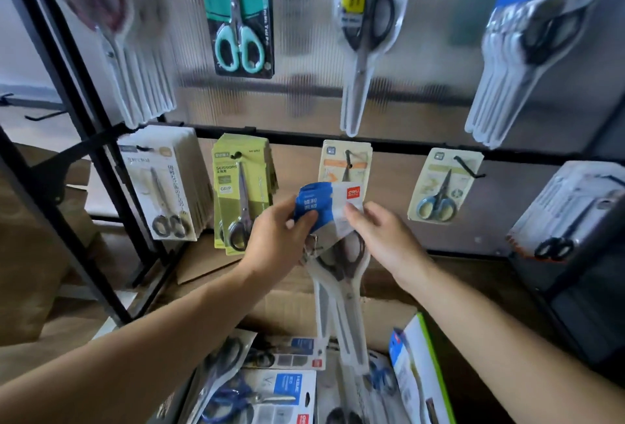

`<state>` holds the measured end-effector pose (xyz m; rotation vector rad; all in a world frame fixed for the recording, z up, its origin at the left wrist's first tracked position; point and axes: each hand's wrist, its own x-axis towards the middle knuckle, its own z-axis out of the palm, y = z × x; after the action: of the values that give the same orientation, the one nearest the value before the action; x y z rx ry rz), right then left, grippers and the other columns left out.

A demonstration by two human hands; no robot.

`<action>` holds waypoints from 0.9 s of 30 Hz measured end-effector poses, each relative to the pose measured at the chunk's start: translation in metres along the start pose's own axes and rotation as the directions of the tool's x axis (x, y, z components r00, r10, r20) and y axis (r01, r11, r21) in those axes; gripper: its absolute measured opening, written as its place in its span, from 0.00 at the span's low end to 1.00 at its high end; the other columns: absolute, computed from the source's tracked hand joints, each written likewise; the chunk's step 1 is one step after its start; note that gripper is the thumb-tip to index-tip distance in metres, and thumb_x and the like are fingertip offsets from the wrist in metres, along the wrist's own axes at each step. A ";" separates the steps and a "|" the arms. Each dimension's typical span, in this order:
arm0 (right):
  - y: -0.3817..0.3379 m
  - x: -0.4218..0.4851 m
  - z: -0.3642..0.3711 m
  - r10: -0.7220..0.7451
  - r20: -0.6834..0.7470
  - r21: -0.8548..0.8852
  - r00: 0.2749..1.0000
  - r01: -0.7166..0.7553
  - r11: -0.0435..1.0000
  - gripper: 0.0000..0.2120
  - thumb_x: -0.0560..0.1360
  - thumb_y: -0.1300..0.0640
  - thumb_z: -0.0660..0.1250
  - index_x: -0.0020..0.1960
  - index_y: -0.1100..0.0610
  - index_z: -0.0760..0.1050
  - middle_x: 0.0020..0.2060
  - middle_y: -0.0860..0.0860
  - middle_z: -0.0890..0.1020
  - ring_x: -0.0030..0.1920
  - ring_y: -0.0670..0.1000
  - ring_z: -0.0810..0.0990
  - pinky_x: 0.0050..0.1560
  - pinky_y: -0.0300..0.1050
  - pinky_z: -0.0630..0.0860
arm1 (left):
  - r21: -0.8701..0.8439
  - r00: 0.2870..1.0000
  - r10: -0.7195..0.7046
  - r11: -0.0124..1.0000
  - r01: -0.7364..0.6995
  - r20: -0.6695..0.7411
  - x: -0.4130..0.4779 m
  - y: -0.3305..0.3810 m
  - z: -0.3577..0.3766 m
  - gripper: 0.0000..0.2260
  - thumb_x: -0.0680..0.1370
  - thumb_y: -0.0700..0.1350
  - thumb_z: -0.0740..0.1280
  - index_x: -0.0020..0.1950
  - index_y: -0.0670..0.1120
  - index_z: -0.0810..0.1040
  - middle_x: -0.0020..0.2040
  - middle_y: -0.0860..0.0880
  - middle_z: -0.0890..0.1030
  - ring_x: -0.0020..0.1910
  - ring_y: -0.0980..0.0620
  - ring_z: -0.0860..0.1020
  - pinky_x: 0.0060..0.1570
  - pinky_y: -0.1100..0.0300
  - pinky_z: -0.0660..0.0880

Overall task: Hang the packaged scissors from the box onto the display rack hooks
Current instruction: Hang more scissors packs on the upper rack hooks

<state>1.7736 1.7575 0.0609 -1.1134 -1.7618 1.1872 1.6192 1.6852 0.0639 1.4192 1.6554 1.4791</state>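
Far left of the held scissors pack (335, 291), white-card packs (165, 186) hang on the display rack (291, 141), with green-card packs (241, 193) between them and it. The left hand (280, 237) has its grip curled round the left edge of the pack's blue header. The right hand (382, 237) has its grip pinching the header's white right edge. The pack hangs blades-down, just in front of an orange-card pack (345, 158). To its right hangs a small blue-handled pair (443, 186). Below it, the open box (287, 313) holds more packs (270, 389).

The display rack (287, 140) bears a teal scissor pack (236, 14) and green packs (242, 193) — the cardboard box (291, 315) holds loose packs (280, 389).
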 end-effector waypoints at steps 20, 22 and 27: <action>-0.096 0.019 -0.167 -0.111 -0.314 0.226 0.943 0.188 0.956 0.03 0.76 0.58 0.70 0.49 0.56 0.80 0.46 0.52 0.86 0.51 0.55 0.84 0.58 0.61 0.78 | -0.302 0.979 0.114 0.951 -0.059 0.169 0.056 0.176 0.091 0.10 0.83 0.48 0.57 0.53 0.48 0.78 0.37 0.49 0.84 0.33 0.45 0.83 0.30 0.49 0.81; -0.104 0.020 -0.178 -0.137 -0.337 0.232 0.931 0.223 0.947 0.03 0.76 0.59 0.69 0.49 0.54 0.79 0.46 0.51 0.86 0.50 0.53 0.84 0.57 0.57 0.79 | -0.313 0.980 0.123 0.947 -0.069 0.158 0.062 0.187 0.099 0.10 0.83 0.49 0.58 0.53 0.47 0.78 0.38 0.50 0.85 0.34 0.47 0.84 0.30 0.51 0.81; -0.122 0.024 -0.201 -0.176 -0.449 0.235 0.876 0.306 0.923 0.03 0.77 0.59 0.68 0.50 0.54 0.78 0.45 0.50 0.85 0.48 0.50 0.84 0.52 0.48 0.79 | -0.301 0.980 0.135 0.950 -0.086 0.145 0.075 0.221 0.119 0.15 0.82 0.52 0.57 0.50 0.46 0.79 0.36 0.49 0.84 0.33 0.51 0.83 0.34 0.52 0.81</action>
<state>1.9130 1.8193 0.2413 -0.8555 -1.2930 0.9344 1.7781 1.7714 0.2536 1.4413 1.2157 1.5491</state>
